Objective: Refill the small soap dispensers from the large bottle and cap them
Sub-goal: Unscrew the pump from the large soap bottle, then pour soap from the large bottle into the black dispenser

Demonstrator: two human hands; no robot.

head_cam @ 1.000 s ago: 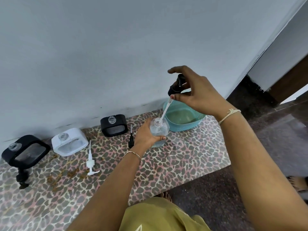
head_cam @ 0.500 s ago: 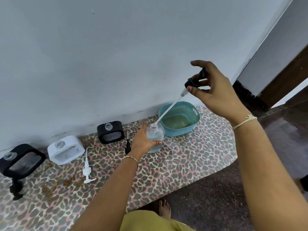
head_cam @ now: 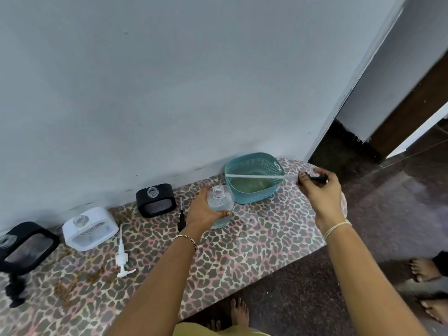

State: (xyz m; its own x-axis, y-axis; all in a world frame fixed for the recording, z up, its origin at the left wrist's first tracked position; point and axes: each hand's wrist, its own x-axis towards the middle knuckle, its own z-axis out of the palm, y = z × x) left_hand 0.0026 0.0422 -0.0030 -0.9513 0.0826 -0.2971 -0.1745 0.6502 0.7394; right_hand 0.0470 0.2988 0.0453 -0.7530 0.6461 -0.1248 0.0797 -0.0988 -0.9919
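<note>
With our left hand point(head_cam: 206, 210) gripping the clear bottle point(head_cam: 221, 203) upright on the table point(head_cam: 266, 238) and our right hand point(head_cam: 318, 191) pinching its freed pump point(head_cam: 316, 177), we judge pouring into the 3 open dispensers point(head_cam: 156, 202) comes next.

Single head-worn wide-angle camera, facing forward and down, close over table point(head_cam: 254, 241); wall point(head_cam: 169, 81) at 12 o'clock, floor point(head_cam: 388, 226) at 4.
</note>
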